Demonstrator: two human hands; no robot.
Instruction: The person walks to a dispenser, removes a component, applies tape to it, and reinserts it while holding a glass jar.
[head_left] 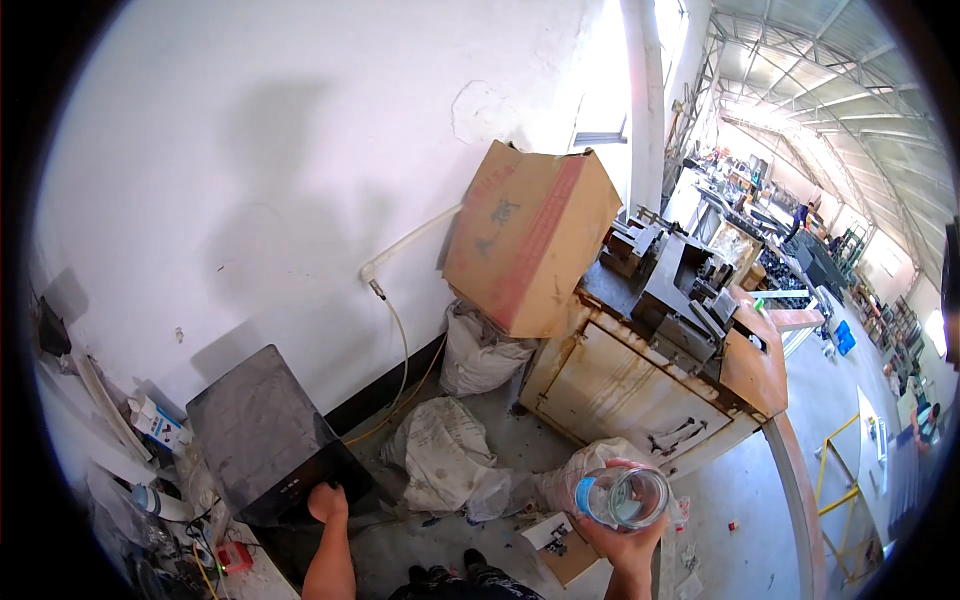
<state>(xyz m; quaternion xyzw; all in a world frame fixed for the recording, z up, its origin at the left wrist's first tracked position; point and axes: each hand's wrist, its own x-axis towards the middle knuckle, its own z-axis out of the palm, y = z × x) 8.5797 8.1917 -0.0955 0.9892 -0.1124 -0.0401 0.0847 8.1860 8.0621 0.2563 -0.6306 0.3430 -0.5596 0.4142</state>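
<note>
My right hand (628, 540) is wrapped round a clear glass jar (640, 497) with a blue and white label. The jar's round mouth faces up toward me, and I cannot make out anything inside it. At the left, my left hand (326, 502) reaches to the glossy black front of a box-shaped appliance (262, 430) with a dusty dark grey top. That hand touches or nearly touches the front panel; its fingers are mostly hidden, so their grip does not show.
White woven sacks (445, 450) lie on the floor ahead. A large cardboard box (530, 235) leans by a rusty machine cabinet (625, 385). Flattened cardboard (565, 550) lies near my feet. A cable (402, 345) hangs from the wall. A red device (235, 557) sits at lower left.
</note>
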